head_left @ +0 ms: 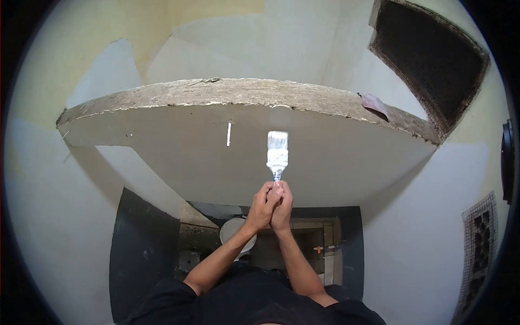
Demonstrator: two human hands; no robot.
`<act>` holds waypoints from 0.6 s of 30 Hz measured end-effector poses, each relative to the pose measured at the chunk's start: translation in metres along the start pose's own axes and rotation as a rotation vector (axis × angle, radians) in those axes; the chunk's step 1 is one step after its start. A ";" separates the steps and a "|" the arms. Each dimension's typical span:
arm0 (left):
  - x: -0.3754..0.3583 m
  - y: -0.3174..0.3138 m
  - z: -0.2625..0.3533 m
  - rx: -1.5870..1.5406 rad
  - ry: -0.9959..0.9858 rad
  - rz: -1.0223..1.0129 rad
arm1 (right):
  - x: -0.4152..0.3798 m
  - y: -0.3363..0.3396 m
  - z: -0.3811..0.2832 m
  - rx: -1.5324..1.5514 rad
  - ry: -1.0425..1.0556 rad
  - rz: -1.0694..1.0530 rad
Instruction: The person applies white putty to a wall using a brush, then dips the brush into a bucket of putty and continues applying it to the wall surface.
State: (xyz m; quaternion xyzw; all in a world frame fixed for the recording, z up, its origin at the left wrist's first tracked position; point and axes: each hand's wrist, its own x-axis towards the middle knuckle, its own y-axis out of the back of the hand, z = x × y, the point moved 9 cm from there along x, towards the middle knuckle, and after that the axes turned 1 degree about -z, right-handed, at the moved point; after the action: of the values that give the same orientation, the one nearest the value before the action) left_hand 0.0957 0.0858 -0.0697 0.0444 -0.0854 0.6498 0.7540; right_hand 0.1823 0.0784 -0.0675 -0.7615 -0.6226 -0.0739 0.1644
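A paintbrush (278,154) with white paint on its bristles and ferrule points up in front of a grey-white wall panel (325,157). Both my hands are closed together around its handle, of which only a short blue-and-white part shows. My left hand (264,203) is on the left side of the grip and my right hand (283,208) on the right, fingers touching. Just above the bristle tips, a small patch of the panel looks different in tone. Whether the bristles touch the panel cannot be told.
A rough ledge (227,93) runs across above the panel, with a pale leaf-like piece (374,104) on its right part. A white stick (228,134) protrudes left of the brush. Below are a white bucket (230,226) and an orange-handled tap (318,249). Dark openings lie right.
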 end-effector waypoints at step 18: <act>0.033 0.008 0.023 -0.044 -0.013 -0.015 | 0.039 -0.016 -0.006 0.023 0.027 0.011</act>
State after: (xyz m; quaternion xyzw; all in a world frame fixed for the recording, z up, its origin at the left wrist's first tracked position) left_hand 0.0904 0.1150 -0.0410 0.0329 -0.1041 0.6418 0.7591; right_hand 0.1753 0.1150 -0.0473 -0.7619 -0.6170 -0.0759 0.1819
